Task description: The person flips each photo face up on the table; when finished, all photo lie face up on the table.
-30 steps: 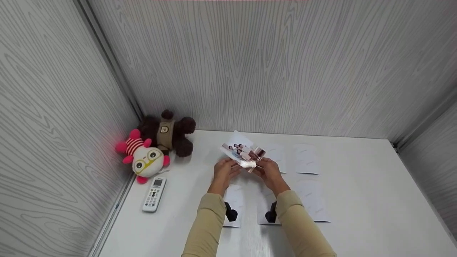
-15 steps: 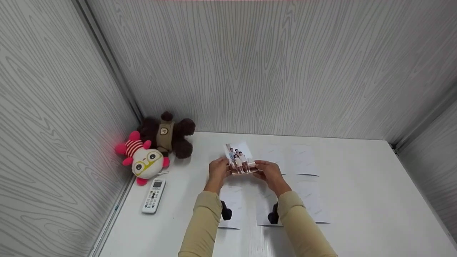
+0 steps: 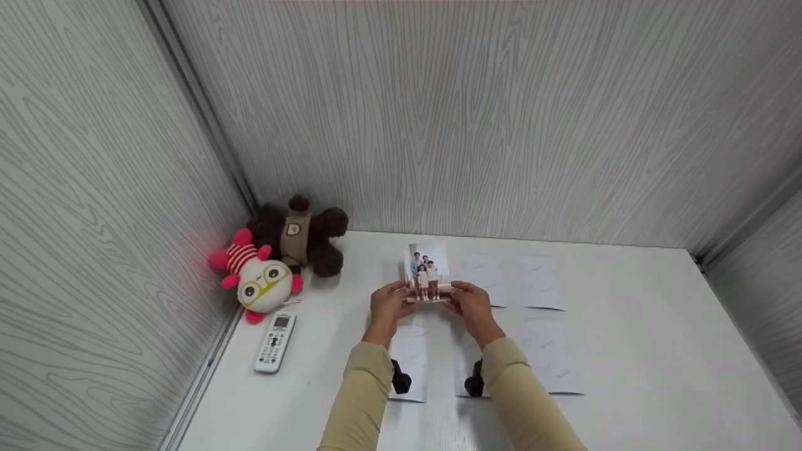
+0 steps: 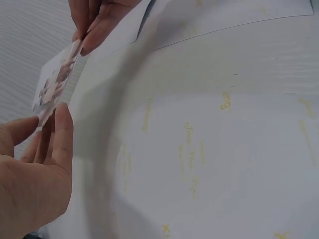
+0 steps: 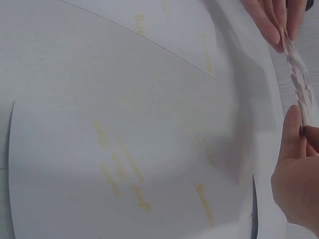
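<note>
A photo print [image 3: 427, 272] showing a group of standing people is held up over the middle of the table, picture side toward the head camera. My left hand [image 3: 388, 307] pinches its lower left corner between thumb and fingers. At the lower right corner my right hand [image 3: 473, 305] pinches it the same way. The left wrist view shows the photo print [image 4: 57, 82] tilted and stretched between both hands. Seen almost edge-on in the right wrist view, the photo print [image 5: 299, 82] is clear of the white sheets below.
Several white photo-paper sheets lie face down, including one sheet [image 3: 540, 282] at the back right and another sheet [image 3: 410, 357] under the left forearm. A white remote control [image 3: 276, 342], a pink-and-white plush toy [image 3: 266, 285] and a brown plush bear [image 3: 297, 238] are at the left.
The photo print has turned from a slanted position to upright between my hands. Both hands still hold it, and the sheets and toys have stayed in place.
</note>
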Available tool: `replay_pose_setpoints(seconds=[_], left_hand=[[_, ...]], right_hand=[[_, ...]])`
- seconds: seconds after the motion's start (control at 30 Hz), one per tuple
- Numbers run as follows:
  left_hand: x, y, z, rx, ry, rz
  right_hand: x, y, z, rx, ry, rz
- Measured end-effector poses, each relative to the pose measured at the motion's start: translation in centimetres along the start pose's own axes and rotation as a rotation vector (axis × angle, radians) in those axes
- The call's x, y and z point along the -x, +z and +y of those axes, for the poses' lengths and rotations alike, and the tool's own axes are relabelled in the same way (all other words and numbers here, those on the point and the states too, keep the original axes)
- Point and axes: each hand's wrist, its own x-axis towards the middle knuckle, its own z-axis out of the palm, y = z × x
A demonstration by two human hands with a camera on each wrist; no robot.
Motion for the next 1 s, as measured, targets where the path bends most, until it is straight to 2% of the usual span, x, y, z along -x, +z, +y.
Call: replay_pose_setpoints(seconds=[0.13,0.33,0.43,0.6,0.7,0.83,1.0], left_hand=[[0.0,-0.2,-0.2,-0.061,0.025,0.047],[-0.5,-0.1,-0.6,-0.140,0.026,0.117],[-0.6,0.0,-0.8,-0.159,0.008,0.123],[-0.6,0.2,-0.6,-0.160,0.017,0.119],[-0.7,0.1,-0.6,-0.191,0.021,0.126],[-0.8,-0.2,-0.6,-0.266,0.037,0.177],[-0.9,-0.5,-0.5,-0.314,0.024,0.204]], right_hand=[[0.1,0.2,0.4,0.041,0.003,-0.036],[0.2,0.6,1.3,0.197,-0.010,-0.035],[0.2,0.8,1.6,0.233,-0.026,-0.021],[0.2,0.9,1.8,0.278,-0.070,-0.039],[0.3,1.0,1.8,0.310,-0.060,-0.059],[0.5,1.1,1.9,0.363,-0.042,-0.102],[0.6,1.3,1.8,0.413,-0.033,-0.155]])
